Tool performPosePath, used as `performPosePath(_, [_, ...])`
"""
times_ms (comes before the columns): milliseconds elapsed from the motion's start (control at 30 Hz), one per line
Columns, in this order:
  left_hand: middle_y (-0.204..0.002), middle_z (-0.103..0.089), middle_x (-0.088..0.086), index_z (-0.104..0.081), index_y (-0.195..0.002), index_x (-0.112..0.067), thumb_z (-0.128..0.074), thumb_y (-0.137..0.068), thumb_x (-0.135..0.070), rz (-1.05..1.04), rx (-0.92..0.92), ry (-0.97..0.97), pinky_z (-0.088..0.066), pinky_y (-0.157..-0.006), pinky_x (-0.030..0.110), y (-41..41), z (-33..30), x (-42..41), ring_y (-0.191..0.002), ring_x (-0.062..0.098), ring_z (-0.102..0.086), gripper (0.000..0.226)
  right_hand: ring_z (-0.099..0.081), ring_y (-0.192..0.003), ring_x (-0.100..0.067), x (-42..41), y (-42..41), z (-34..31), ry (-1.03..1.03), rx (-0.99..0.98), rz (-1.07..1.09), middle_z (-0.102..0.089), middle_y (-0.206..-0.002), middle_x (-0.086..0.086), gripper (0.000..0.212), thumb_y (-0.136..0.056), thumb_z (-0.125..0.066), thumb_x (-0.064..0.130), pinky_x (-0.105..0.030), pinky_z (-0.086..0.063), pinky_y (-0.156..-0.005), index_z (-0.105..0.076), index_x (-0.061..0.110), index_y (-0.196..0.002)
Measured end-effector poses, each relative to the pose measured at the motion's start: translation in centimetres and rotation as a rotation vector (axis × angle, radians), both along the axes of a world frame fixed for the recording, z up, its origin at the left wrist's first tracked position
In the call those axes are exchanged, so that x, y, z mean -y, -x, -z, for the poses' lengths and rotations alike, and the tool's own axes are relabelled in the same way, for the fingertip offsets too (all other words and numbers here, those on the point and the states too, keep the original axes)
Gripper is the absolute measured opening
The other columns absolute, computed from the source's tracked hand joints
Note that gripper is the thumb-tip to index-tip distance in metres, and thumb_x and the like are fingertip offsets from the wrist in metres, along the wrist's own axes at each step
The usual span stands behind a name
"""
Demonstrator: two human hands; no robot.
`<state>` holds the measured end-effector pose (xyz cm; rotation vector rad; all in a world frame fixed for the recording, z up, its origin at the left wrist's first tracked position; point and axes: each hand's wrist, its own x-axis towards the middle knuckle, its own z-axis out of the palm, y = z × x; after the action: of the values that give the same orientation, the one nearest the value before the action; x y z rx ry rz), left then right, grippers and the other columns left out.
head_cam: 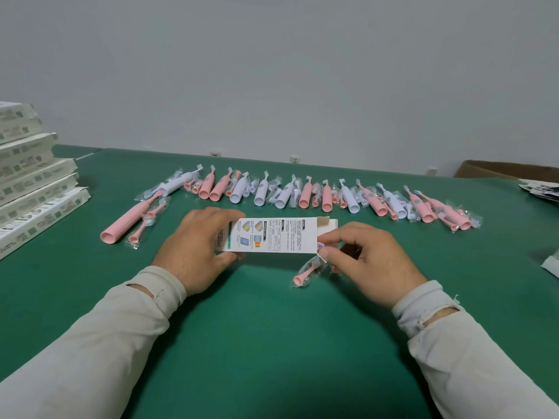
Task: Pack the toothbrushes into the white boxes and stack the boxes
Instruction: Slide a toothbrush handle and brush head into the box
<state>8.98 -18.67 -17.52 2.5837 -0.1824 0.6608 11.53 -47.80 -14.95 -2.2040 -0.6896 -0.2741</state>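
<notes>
A white printed box [276,235] lies sideways on the green table [260,328], its right end open with the flap up. My left hand [196,249] grips the box's left end. My right hand [369,258] pinches a pink brush head in a clear wrapper [307,272] just below the box's open right end. A long row of pink and white toothbrushes [302,195] with wrapped heads lies beyond the box. One pink toothbrush [130,217] lies apart at the left with wrapped heads beside it.
A stack of white boxes [33,182] stands at the left edge. A brown carton [511,170] sits at the far right, with papers [541,190] in front of it and a white item [550,264] at the right edge.
</notes>
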Motion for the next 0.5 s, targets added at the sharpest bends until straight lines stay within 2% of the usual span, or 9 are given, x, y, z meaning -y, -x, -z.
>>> performPosePath(100, [-0.120, -0.046, -0.026, -0.051, -0.134, -0.039, -0.079, -0.079, -0.032, 0.018, -0.007, -0.005, -0.038, -0.097, 0.034, 0.01, -0.02, 0.05, -0.120, 0.008, -0.038, 0.062, -0.059, -0.084, 0.000, -0.09, 0.00, -0.18, 0.112, 0.081, 0.009, -0.059, -0.091, 0.021, 0.021, -0.091, -0.067, 0.034, -0.026, -0.049, -0.081, -0.061, 0.053, -0.086])
performPosePath(300, [-0.122, -0.049, -0.023, -0.050, -0.134, -0.041, -0.080, -0.079, -0.036, 0.004, -0.023, 0.004, -0.041, -0.096, 0.037, 0.02, 0.02, 0.03, -0.116, 0.007, -0.038, 0.063, -0.054, -0.084, -0.004, -0.57, -0.08, -0.46, 0.266, 0.132, 0.010, -0.045, -0.097, 0.022, 0.004, -0.098, -0.054, 0.034, -0.036, -0.050, -0.084, -0.057, 0.037, -0.096])
performPosePath(500, [-0.127, -0.054, -0.016, -0.051, -0.134, -0.039, -0.079, -0.079, -0.033, -0.012, 0.010, 0.003, -0.041, -0.095, 0.037, 0.17, -0.15, 0.26, -0.114, 0.008, -0.038, 0.061, -0.054, -0.084, -0.005, -0.64, 0.12, -0.69, 0.294, 0.176, 0.035, -0.046, -0.100, 0.017, 0.004, -0.099, -0.053, 0.034, -0.031, -0.049, -0.080, -0.056, 0.036, -0.098])
